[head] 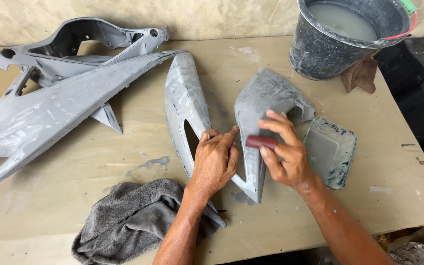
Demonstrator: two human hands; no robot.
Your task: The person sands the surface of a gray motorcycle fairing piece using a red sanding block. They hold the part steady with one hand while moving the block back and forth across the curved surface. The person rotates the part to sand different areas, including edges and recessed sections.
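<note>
A grey primed V-shaped fairing panel (pixel 185 98) lies on the wooden table (pixel 74 196) at the centre. My left hand (pixel 215 162) rests flat on the panel's lower part, between its two arms, fingers together. My right hand (pixel 283 149) presses a small dark red rolled piece of sandpaper (pixel 261 142) against the right arm of the panel (pixel 266 95). Both forearms come in from the bottom edge.
A larger grey fairing piece (pixel 60 105) and a grey frame-shaped part (pixel 89 41) lie at the left. A grey towel (pixel 128 221) is crumpled at the front. A dark bucket of cloudy water (pixel 344 39) stands at the back right, a square grey lid (pixel 331 149) beside my right hand.
</note>
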